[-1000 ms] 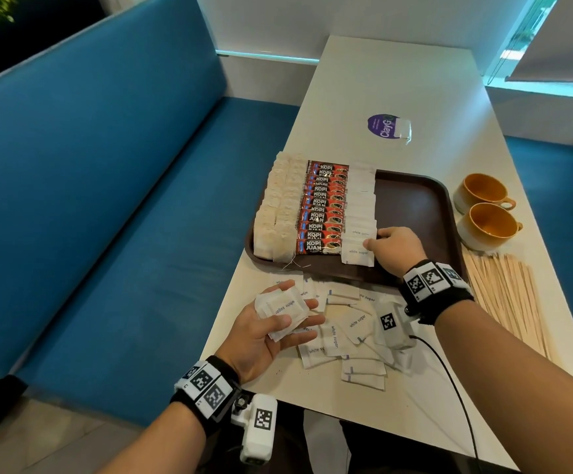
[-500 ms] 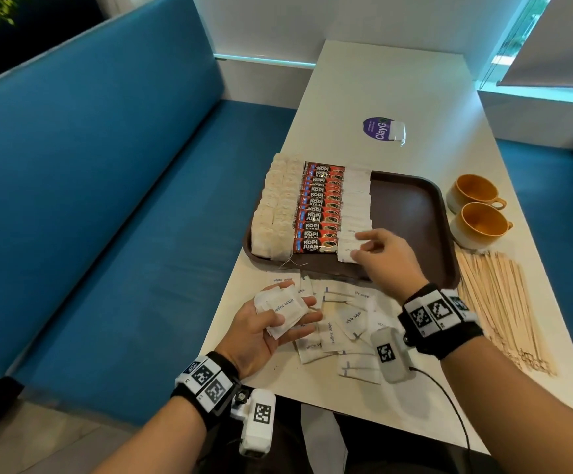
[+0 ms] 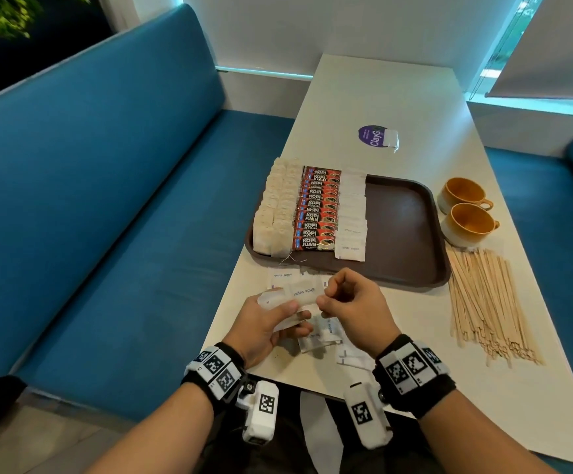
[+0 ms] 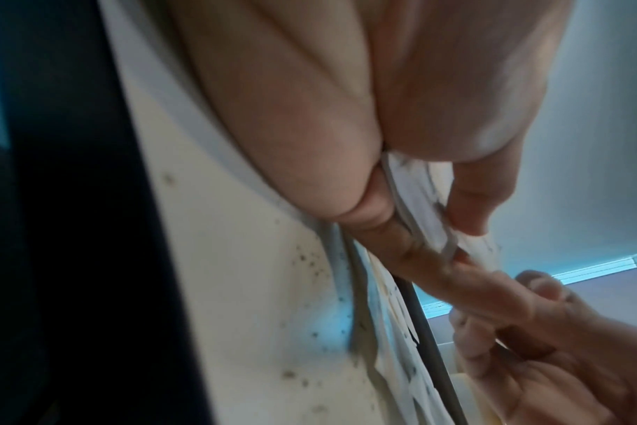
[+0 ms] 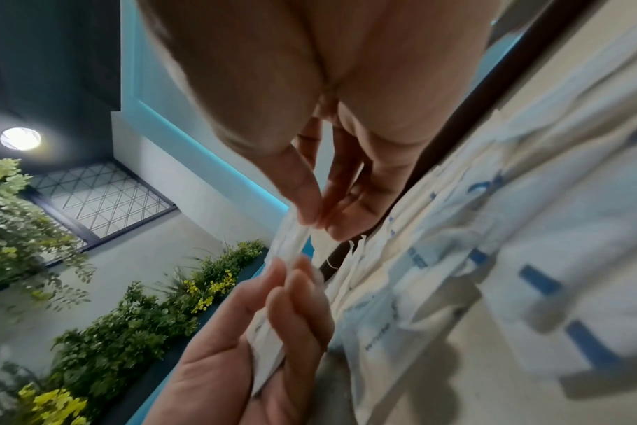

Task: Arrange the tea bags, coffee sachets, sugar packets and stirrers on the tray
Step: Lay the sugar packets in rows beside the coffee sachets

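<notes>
My left hand [image 3: 278, 316] grips a small stack of white sugar packets [image 3: 303, 292] just above the table's near edge. My right hand [image 3: 326, 299] meets it and pinches the end of the top packet; the right wrist view shows thumb and forefinger closed on the stack [image 5: 291, 244]. Behind them is the brown tray [image 3: 397, 227], which holds a column of tea bags [image 3: 274, 213], a column of red coffee sachets [image 3: 317, 213] and a column of sugar packets [image 3: 351, 227]. Loose sugar packets [image 3: 326, 333] lie under my hands. The wooden stirrers [image 3: 486, 302] lie right of the tray.
Two yellow cups [image 3: 462, 195] [image 3: 468, 224] stand right of the tray, above the stirrers. A purple sticker [image 3: 374, 136] is on the table beyond the tray. The tray's right half is bare. A blue bench [image 3: 107, 200] runs along the table's left side.
My right hand left a sugar packet at the near end of the tray's sugar column, then drew back to the left hand's stack and pinched the top packet.
</notes>
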Tool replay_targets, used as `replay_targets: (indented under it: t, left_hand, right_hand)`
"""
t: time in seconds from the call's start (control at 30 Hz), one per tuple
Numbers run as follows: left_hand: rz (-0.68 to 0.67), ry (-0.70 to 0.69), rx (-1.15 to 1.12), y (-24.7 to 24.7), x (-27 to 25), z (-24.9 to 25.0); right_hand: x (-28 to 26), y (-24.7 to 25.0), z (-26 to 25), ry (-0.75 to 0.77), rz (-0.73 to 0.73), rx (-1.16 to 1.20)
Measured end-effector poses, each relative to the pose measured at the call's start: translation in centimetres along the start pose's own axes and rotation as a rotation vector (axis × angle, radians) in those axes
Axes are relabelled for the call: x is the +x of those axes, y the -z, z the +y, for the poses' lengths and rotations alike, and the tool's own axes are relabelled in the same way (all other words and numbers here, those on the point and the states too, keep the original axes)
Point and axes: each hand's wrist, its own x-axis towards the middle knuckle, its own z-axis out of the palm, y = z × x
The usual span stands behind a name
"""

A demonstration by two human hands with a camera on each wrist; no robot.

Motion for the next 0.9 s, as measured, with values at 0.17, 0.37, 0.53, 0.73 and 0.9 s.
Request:
replay_targets:
  t: [0.17, 0.37, 0.53, 0.73, 0.9]
  left_hand:
    - [0.019, -0.036, 0.008, -0.1, 0.3, -0.2]
    - [0.063, -0.047, 0.010, 0.2, 0.6, -0.3]
    - [0.031, -0.063, 0.051, 0.3, 0.6, -0.5]
    - [-0.023, -0.044, 0.058, 0.2, 0.5, -0.3]
    - [-0.030, -0.031, 0.023, 0.0, 0.3, -0.2]
  right_hand:
    - [-0.6, 0.6, 0.1, -0.055, -0.031, 0.009]
    - [-1.3, 1.0, -0.2, -0.067, -0.075, -0.013]
    - [-1.7, 1.2, -0.4, -0.037, -0.134, -0.011]
    - [-1.2, 1.2, -0.1, -0.085, -0.065, 0.171]
    - [-0.6, 1.7, -0.5, -0.125, -0.070, 0.034]
